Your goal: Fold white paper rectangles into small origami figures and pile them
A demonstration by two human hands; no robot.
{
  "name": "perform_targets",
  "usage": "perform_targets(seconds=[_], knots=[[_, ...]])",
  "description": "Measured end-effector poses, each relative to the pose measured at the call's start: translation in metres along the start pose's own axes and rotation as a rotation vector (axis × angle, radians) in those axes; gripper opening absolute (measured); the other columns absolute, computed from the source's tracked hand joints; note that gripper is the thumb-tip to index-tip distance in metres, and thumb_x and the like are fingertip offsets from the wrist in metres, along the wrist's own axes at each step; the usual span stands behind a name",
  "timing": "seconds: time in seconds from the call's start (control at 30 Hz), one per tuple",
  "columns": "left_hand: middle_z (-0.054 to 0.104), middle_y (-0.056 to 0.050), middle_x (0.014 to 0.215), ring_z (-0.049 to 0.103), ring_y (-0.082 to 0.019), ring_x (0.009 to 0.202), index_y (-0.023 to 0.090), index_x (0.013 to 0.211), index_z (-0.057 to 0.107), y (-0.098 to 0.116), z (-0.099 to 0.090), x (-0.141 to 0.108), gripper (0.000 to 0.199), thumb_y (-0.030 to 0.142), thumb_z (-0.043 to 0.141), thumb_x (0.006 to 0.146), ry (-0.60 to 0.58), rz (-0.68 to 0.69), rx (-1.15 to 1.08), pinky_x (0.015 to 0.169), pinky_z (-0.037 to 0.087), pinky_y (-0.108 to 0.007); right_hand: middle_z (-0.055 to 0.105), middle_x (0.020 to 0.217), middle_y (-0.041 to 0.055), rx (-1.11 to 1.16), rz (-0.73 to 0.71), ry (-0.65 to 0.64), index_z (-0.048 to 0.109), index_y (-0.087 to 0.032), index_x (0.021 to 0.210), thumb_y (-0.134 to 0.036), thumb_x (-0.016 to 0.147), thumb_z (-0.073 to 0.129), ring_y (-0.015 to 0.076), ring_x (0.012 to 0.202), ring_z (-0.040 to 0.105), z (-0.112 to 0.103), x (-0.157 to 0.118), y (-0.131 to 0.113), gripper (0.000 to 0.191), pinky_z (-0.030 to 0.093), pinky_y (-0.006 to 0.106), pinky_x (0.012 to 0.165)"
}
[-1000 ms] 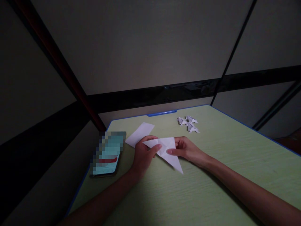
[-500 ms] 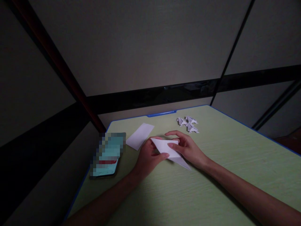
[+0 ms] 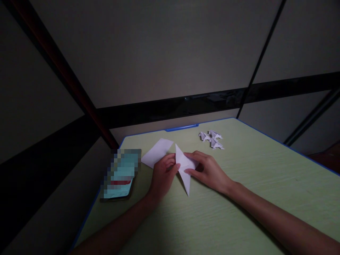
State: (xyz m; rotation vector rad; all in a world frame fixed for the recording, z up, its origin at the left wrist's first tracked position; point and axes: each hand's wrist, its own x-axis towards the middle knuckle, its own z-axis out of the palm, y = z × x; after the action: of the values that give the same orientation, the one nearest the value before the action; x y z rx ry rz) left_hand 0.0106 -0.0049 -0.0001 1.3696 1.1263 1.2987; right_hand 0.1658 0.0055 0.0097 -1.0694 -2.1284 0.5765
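A folded piece of white paper (image 3: 185, 165) is held between my two hands above the table, one sharp point facing away and another facing me. My left hand (image 3: 165, 173) pinches its left side, thumb on top and fingers curled behind. On the other side, my right hand (image 3: 209, 170) grips the paper between thumb and fingers. Just beyond my left hand lies a flat white sheet of paper (image 3: 158, 150), partly covered by that hand. Three small folded paper figures (image 3: 211, 139) sit grouped toward the back of the table.
At the left edge of the green table (image 3: 255, 170) lies a phone (image 3: 120, 180) with its screen lit and partly blurred. A blue strip (image 3: 182, 128) runs along the table's back edge. Behind stands a panelled wall or cabinet (image 3: 170, 53) with a dark band.
The folded paper has been turned in my hands, so its points now face away and toward me. My right hand has shifted its grip, its fingers now closed on the paper's right side.
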Motion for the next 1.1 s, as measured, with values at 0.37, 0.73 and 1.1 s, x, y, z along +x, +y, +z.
perform_targets(seconds=[0.37,0.73,1.1], knots=[[0.065,-0.001,0.067,0.060,-0.012,0.062,0.012,0.101,0.050,0.004,0.002,-0.004,0.040,0.019,0.060,0.062,0.003,-0.069,-0.034,0.060,0.047,-0.021,0.061,0.079,0.0072,-0.108,0.057,0.028,0.059,-0.016,0.101,-0.035,0.071,0.056,0.0146,0.061,0.050,0.001,-0.002,0.004,0.036,0.036,0.026,0.055],[0.065,-0.002,0.072,0.062,-0.013,0.064,0.014,0.101,0.050,0.004,0.002,-0.004,0.040,0.013,0.058,0.062,-0.033,-0.076,-0.028,0.058,0.048,-0.020,0.063,0.072,0.0063,-0.057,0.077,0.023,0.062,-0.015,0.091,-0.039,0.076,0.047,0.0148,0.058,0.051,-0.002,0.000,0.001,0.032,0.035,0.026,0.054],[0.066,-0.002,0.069,0.060,-0.011,0.059,0.013,0.101,0.056,0.004,0.001,-0.004,0.042,0.011,0.058,0.059,-0.083,-0.124,-0.007,0.055,0.046,-0.020,0.051,0.057,0.0017,0.479,0.313,0.097,0.056,-0.011,0.067,-0.041,0.074,0.045,0.0094,0.049,0.040,0.001,0.007,0.014,0.032,0.029,0.022,0.044]])
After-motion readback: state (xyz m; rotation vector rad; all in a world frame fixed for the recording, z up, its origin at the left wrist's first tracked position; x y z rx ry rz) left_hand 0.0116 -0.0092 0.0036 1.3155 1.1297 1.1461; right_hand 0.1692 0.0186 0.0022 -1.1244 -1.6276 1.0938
